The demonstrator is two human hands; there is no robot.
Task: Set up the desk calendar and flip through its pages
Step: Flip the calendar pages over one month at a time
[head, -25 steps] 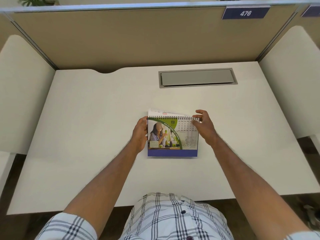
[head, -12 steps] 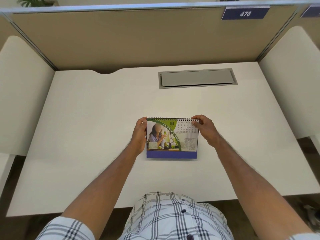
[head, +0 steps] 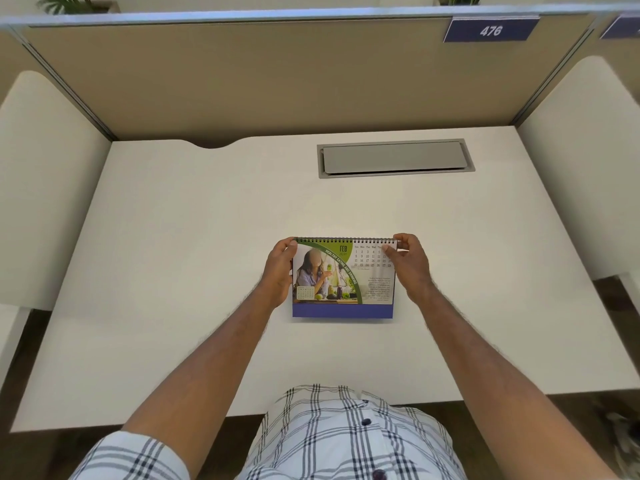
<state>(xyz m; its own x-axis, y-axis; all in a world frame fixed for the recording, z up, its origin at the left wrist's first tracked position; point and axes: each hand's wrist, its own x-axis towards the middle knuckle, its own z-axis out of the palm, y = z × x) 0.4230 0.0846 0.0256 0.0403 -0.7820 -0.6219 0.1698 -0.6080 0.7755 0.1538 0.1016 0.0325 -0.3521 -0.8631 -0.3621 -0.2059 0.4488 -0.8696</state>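
Observation:
A spiral-bound desk calendar (head: 343,278) stands on the white desk (head: 173,271) in front of me, near the middle. Its facing page reads FEB, with a green band, a photo on the left and a date grid on the right, above a blue base strip. My left hand (head: 278,271) grips the calendar's left edge, thumb at the top left corner. My right hand (head: 410,265) pinches the top right corner by the spiral, thumb on the page front.
A grey cable flap (head: 394,157) is set into the desk at the back right. Beige partition walls (head: 242,74) close off the back, with a blue sign reading 476 (head: 490,29). White side panels (head: 45,188) flank the desk on both sides.
One second ago a page was raised behind the spiral; it has gone over the back and FEB now faces me flat. The calendar shifted slightly toward me, and both hands stayed on its top corners.

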